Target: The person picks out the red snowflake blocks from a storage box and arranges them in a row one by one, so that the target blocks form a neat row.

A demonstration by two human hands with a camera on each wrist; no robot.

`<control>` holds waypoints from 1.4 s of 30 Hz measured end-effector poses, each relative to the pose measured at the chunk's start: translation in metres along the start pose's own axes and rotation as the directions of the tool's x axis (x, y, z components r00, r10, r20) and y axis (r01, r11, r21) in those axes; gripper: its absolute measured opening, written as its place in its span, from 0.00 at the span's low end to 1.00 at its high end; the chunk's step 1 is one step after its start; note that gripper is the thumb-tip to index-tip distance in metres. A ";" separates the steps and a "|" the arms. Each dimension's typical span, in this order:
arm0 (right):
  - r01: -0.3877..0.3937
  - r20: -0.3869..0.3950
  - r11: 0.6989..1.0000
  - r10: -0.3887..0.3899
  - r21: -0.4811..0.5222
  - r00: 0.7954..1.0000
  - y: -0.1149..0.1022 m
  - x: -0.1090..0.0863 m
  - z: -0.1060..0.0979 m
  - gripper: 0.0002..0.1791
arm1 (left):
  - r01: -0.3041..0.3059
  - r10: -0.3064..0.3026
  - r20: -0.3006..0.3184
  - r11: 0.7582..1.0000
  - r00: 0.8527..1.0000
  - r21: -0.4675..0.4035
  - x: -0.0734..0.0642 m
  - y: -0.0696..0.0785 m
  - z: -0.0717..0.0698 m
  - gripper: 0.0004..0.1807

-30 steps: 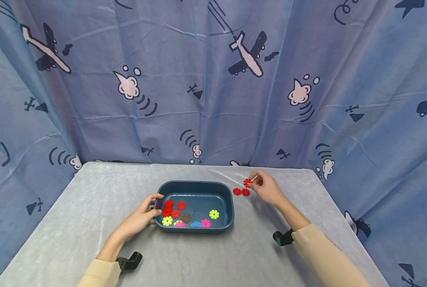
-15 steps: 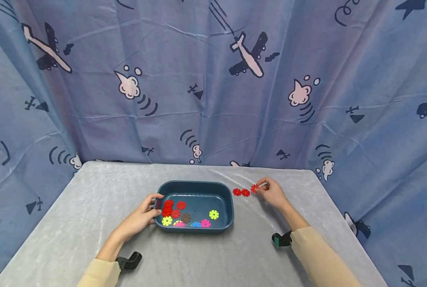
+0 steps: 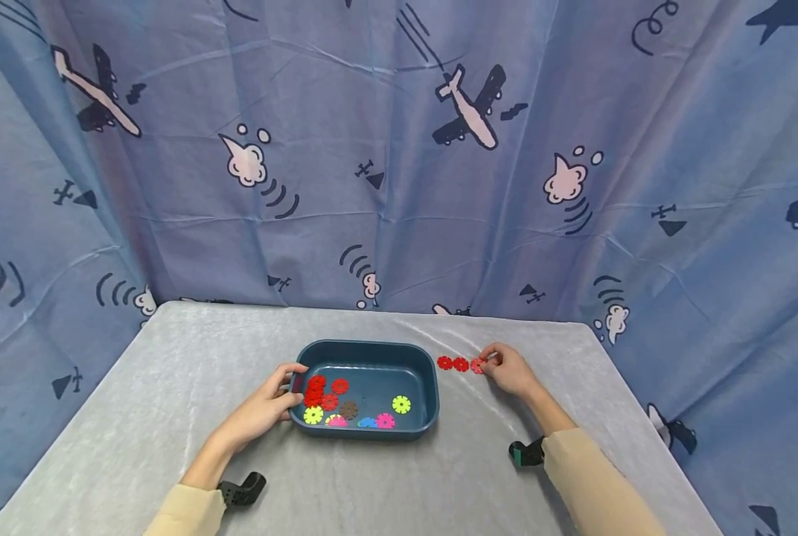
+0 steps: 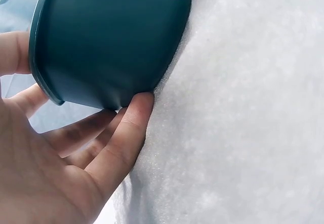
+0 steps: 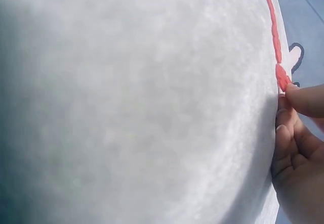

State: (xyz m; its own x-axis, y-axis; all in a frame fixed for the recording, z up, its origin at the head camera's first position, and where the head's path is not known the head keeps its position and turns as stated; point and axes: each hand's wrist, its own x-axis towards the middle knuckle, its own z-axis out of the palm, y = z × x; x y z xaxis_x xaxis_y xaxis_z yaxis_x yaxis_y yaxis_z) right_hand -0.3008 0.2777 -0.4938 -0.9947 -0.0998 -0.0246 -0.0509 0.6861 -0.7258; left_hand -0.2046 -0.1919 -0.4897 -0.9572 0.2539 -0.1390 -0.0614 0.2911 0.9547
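Note:
In the head view my left hand [image 3: 258, 411] grips the left end of a dark teal plastic tray [image 3: 372, 378]. The left wrist view has fingers over the tray's rim and others against its underside. To the right of the tray, my right hand [image 3: 511, 372] pinches a red notched plastic disc [image 3: 477, 365] between thumb and finger. That disc is at the right end of a row, beside two similar red discs [image 3: 444, 362]. Edge-on in the right wrist view, the pinched disc [image 5: 282, 77] is low at the cloth; whether it links to its neighbour I cannot tell.
Inside the tray, several red discs [image 3: 315, 391] are heaped at the left. Yellow [image 3: 401, 404], brown [image 3: 348, 410], blue and pink discs [image 3: 385, 420] lie nearer its front. A pale cloth [image 3: 399, 484] covers the table, and a blue printed curtain [image 3: 399, 186] hangs behind it.
My right hand has brought its red disc rightward and down, from above the pair to the row's right end. My left hand keeps its grip on the tray.

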 end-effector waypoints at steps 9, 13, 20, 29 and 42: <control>-0.008 0.010 0.999 0.009 -0.040 1.000 0.001 0.001 0.001 0.08 | 0.001 -0.001 -0.005 1.000 1.000 0.005 -0.001 -0.002 0.000 0.26; -0.001 -0.015 0.999 0.001 -0.033 1.000 0.004 -0.001 -0.002 0.10 | 0.005 -0.005 -0.004 1.000 1.000 0.012 0.001 -0.003 0.000 0.26; 0.021 -0.046 0.999 -0.023 -0.030 0.999 0.002 -0.010 -0.010 0.10 | 0.001 -0.001 0.007 1.000 1.000 0.014 0.002 -0.001 0.001 0.26; 0.140 -0.050 0.990 -0.140 0.004 0.989 -0.038 -0.016 -0.007 0.11 | -0.001 0.001 0.004 1.000 1.000 0.018 -0.001 0.000 -0.001 0.26; 0.171 -0.047 0.984 -0.168 0.052 0.985 -0.099 -0.023 0.014 0.11 | -0.010 0.010 0.004 1.000 1.000 0.005 0.000 -0.002 -0.001 0.26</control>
State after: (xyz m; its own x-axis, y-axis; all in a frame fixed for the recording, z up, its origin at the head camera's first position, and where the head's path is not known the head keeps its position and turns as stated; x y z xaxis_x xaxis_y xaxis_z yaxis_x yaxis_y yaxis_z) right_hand -0.2719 0.2021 -0.4309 -0.9750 -0.1796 0.1305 -0.2153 0.6207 -0.7539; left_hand -0.2047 -0.1933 -0.4911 -0.9566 0.2605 -0.1305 -0.0503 0.2935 0.9546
